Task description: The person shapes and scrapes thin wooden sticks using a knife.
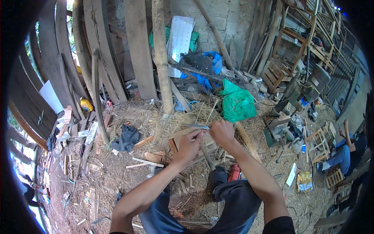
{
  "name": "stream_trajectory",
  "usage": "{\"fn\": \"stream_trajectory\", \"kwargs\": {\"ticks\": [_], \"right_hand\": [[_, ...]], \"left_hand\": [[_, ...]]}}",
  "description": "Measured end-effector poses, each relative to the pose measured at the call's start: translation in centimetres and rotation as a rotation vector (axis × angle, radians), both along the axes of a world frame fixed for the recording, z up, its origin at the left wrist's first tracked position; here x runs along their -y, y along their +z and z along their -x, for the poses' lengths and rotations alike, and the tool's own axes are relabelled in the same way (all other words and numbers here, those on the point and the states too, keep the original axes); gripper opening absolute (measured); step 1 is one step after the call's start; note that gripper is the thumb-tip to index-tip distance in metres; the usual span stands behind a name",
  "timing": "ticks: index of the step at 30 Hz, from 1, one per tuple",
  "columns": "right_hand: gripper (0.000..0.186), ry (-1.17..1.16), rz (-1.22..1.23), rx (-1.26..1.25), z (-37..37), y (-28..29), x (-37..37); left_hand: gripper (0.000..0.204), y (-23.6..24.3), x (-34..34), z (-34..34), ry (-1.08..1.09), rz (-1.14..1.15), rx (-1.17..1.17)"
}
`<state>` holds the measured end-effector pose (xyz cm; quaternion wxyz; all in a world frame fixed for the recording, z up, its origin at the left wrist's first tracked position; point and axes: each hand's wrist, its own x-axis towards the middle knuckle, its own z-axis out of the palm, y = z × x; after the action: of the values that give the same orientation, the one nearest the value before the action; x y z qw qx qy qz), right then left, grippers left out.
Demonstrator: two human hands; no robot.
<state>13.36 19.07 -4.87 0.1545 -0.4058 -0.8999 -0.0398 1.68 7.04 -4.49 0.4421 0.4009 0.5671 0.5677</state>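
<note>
At the centre, between my bent legs, my right hand (223,132) is closed round a knife whose blade (198,126) points left. My left hand (191,144) sits just below the blade, its fingers pinched on a small, thin piece (203,130), probably wood, too small to make out clearly. Under my hands are wooden boards (174,146) and a short pole running down toward my right foot (218,177). Loose pale strips (146,162) lie on the straw-littered ground left of my left forearm.
Behind stand planks (138,46), a post (161,70), a green bag (237,101) and tarps (202,62). A machine (278,132) and wooden frames stand to the right, where another person (343,152) sits. Dark cloth (126,138) lies left; a red canister (233,171) is by my right leg.
</note>
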Motion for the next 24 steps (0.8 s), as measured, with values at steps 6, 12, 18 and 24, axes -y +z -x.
{"fn": "stream_trajectory", "kwargs": {"ticks": [6,12,18,24], "right_hand": [[0.02,-0.308,0.099,-0.029,-1.3,0.6,-2.7],[0.02,-0.281,0.038,-0.057,-3.3,-0.7,-1.7],[0.018,-0.037,0.088,0.051,0.0,-0.2,2.0],[0.015,-0.443,0.175,0.015,-4.1,1.4,-4.3]], "left_hand": [[0.028,-0.2,1.3,0.7,0.095,-0.08,-0.377],[0.027,-0.9,1.6,1.4,0.077,-0.064,-0.476],[0.026,0.0,1.2,0.7,0.083,-0.063,-0.375],[0.026,-0.7,2.5,0.2,0.072,-0.168,-0.4]]}}
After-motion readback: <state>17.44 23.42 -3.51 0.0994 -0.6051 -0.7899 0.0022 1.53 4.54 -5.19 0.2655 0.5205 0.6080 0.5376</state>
